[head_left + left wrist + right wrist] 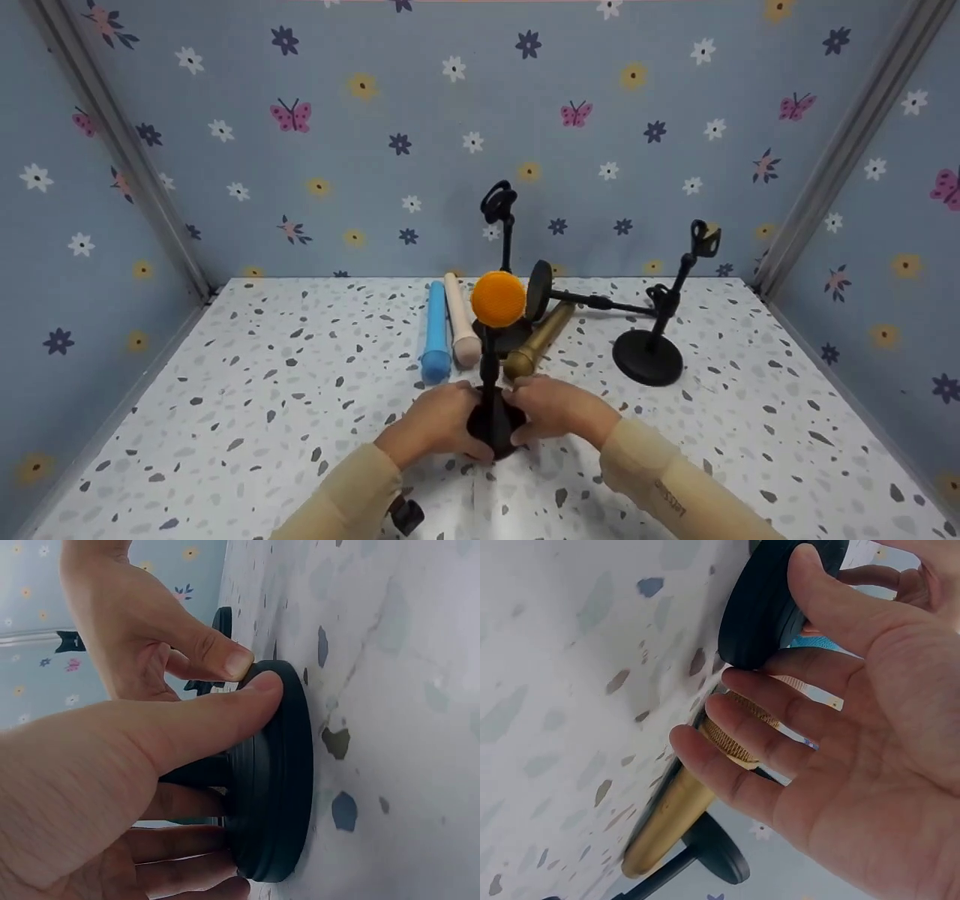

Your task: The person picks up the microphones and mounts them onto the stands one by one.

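Observation:
A black microphone stand (489,367) stands upright at the front middle of the table, with an orange-headed microphone (498,299) at its top. My left hand (442,421) grips the left side of its round base (281,787), thumb on the upper face and fingers round the edge. From the other side my right hand (559,409) holds the same base, thumb on top and index finger at the rim; its other fingers spread past the edge. Just behind lie a gold microphone (544,341), a pale pink microphone (460,322) and a blue microphone (436,330).
Behind the microphones another black stand (507,240) rises with an unfilled clip. One black stand (600,301) lies on its side, its base tipped up. At the right, a further stand (667,307) is upright. Flowered walls (465,112) enclose the speckled table (285,420).

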Demonstrator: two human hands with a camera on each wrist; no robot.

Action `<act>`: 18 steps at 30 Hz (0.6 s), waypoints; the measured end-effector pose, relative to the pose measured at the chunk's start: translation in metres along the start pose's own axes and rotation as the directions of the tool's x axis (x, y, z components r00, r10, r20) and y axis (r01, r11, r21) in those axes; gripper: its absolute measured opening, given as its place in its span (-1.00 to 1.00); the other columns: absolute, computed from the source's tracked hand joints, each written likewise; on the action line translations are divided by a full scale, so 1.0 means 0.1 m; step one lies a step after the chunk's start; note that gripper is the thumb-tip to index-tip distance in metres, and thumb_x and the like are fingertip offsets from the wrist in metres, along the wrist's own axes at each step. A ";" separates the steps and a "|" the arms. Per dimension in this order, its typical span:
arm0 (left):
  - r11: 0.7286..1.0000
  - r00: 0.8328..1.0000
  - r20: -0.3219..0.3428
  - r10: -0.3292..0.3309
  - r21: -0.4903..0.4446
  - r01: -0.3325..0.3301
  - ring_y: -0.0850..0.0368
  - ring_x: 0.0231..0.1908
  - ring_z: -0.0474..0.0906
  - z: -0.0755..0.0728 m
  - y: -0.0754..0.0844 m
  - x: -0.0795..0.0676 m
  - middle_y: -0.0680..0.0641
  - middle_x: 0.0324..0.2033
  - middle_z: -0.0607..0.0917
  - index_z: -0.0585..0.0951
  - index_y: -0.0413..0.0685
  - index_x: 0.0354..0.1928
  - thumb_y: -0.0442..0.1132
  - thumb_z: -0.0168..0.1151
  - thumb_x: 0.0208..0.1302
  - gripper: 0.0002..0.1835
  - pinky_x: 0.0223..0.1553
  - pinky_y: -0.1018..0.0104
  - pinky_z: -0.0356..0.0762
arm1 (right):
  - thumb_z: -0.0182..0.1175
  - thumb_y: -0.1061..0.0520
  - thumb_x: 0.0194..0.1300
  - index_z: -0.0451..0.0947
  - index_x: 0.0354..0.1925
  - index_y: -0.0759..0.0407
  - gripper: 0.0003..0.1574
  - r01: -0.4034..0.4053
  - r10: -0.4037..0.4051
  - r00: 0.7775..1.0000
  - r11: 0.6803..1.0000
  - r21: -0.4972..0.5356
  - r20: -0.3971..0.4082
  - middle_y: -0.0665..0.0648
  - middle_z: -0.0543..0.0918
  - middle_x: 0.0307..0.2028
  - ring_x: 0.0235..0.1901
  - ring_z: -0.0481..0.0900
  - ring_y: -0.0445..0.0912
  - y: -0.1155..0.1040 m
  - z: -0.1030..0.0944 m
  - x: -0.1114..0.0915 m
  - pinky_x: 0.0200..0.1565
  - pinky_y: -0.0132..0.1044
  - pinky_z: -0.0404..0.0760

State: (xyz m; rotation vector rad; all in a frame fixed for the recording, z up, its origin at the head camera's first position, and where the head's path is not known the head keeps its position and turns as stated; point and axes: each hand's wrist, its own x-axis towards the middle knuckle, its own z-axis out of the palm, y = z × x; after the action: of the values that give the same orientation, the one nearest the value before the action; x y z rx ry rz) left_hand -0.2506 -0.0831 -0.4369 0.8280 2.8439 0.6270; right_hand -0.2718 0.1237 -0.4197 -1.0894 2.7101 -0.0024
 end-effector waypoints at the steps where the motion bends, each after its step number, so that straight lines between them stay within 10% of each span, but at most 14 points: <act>1: 1.000 1.000 -0.006 -0.003 -0.005 0.003 0.09 -0.30 0.56 -0.02 -0.02 -0.04 -0.03 -0.25 0.67 0.72 -0.13 -0.08 0.10 0.68 -0.23 -0.34 -0.14 0.09 0.59 | 0.49 -0.08 0.19 0.59 0.23 0.17 -0.29 0.008 -0.008 1.000 1.000 -0.005 -0.005 0.15 0.60 -0.14 -0.13 0.58 0.03 -0.03 0.00 0.02 0.00 -0.08 0.60; 18: 0.988 0.992 -0.025 -0.124 -0.096 0.121 0.05 -0.27 0.54 -0.19 -0.37 -0.47 -0.05 -0.25 0.64 0.69 -0.12 -0.19 0.02 0.73 -0.32 -0.39 -0.07 -0.01 0.55 | 0.47 -0.12 0.20 0.63 0.02 0.14 -0.47 0.021 -0.026 0.997 0.997 -0.070 -0.078 0.10 0.65 -0.10 -0.10 0.62 -0.01 -0.52 0.06 0.36 -0.02 -0.19 0.62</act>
State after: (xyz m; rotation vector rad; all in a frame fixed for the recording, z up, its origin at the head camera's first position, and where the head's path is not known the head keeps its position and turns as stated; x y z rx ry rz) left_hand -0.2328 -0.1433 -0.4358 0.6286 2.8404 0.7565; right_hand -0.2598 0.0619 -0.4287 -1.1645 2.7861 0.0464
